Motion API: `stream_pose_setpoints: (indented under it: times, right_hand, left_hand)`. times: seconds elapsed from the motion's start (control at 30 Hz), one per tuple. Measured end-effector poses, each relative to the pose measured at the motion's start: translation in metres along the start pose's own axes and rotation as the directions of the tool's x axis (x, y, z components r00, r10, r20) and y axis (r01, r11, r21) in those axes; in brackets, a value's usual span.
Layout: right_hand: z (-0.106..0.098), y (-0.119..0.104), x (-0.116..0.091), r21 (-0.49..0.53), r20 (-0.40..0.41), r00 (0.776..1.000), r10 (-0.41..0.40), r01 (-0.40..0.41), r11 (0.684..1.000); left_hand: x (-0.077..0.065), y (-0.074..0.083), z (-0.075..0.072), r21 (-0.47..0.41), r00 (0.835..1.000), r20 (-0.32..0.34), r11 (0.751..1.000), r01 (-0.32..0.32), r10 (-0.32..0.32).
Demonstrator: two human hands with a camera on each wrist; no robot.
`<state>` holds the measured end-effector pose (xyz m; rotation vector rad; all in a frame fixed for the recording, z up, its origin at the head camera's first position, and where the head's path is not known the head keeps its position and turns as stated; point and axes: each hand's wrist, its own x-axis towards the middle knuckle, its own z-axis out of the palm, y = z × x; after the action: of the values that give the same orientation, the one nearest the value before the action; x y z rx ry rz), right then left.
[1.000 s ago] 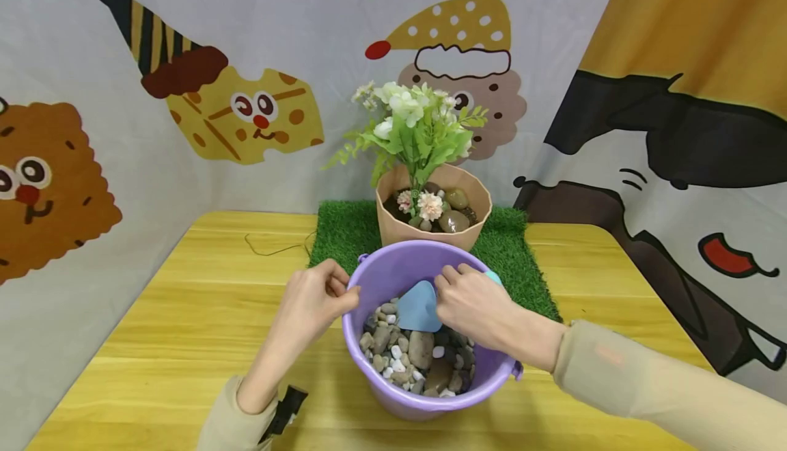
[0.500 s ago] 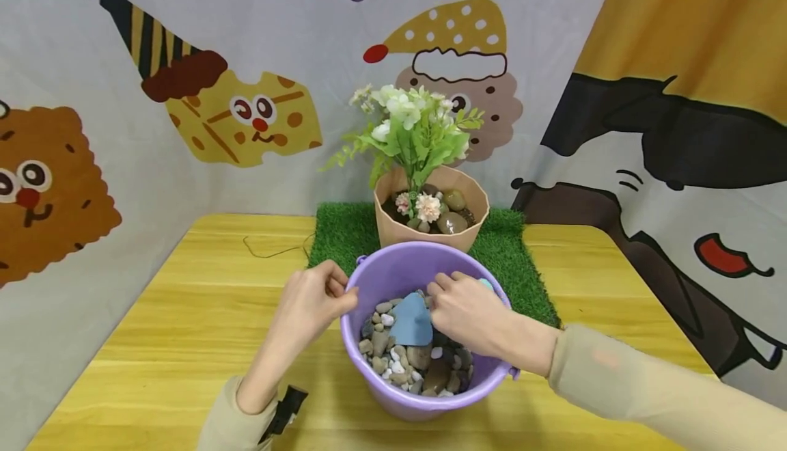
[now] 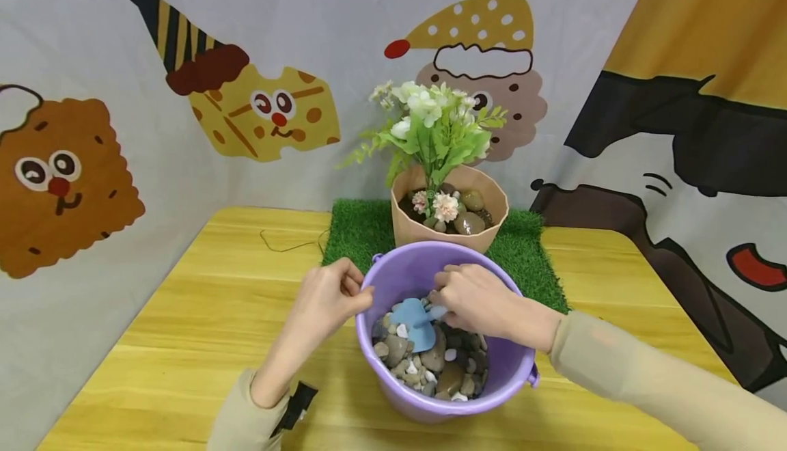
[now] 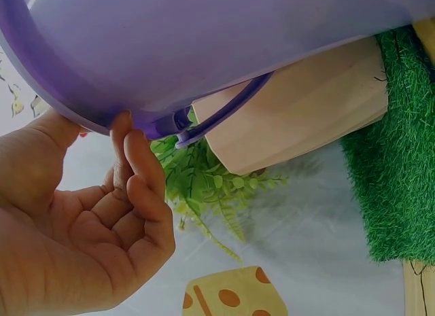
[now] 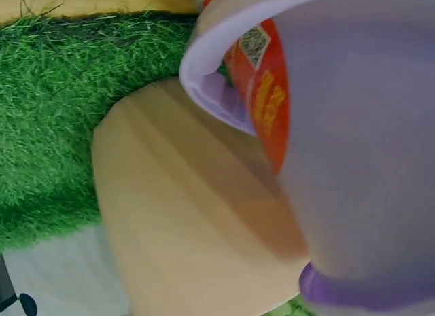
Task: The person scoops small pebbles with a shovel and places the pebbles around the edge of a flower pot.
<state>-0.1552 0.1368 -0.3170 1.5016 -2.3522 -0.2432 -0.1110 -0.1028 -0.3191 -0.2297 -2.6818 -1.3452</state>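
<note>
A purple bucket (image 3: 399, 275) stands on the table, with grey, brown and white stones (image 3: 451, 374) at its bottom. My left hand (image 3: 322, 304) pinches the bucket's left rim between thumb and fingertips; the left wrist view shows this grip from outside, close to the handle's joint. Inside the bucket, my right hand (image 3: 476, 301) grips the handle of a blue toy shovel (image 3: 415, 324). The shovel's blade lies among the stones, with a small white stone at its edge. In the right wrist view the bucket's outer wall (image 5: 360, 153) fills the right side and the hand is hidden.
Right behind the bucket is a beige planter (image 3: 418, 236) with white flowers (image 3: 424, 106), leaves and wet stones. Under it lies a green turf mat (image 3: 356, 229). A thin dark wire (image 3: 283, 242) rests on the wooden table (image 3: 203, 314). A printed cloth (image 3: 295, 0) hangs behind.
The shovel's blade has gone down into the stones and turned, so part of its handle now shows. My left hand stays on the rim. The head view has shifted slightly left.
</note>
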Motion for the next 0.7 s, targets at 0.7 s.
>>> stream_pose_setpoints:
  times: [0.7]
  right_hand:
    - [-0.029, 0.036, -0.017, 0.358, 0.032, 0.99, 0.136, -0.139, 0.924]
  left_hand:
    - [-0.001, 0.001, -0.002, -0.008, 1.0, 0.014, 1.0, 0.012, -0.012]
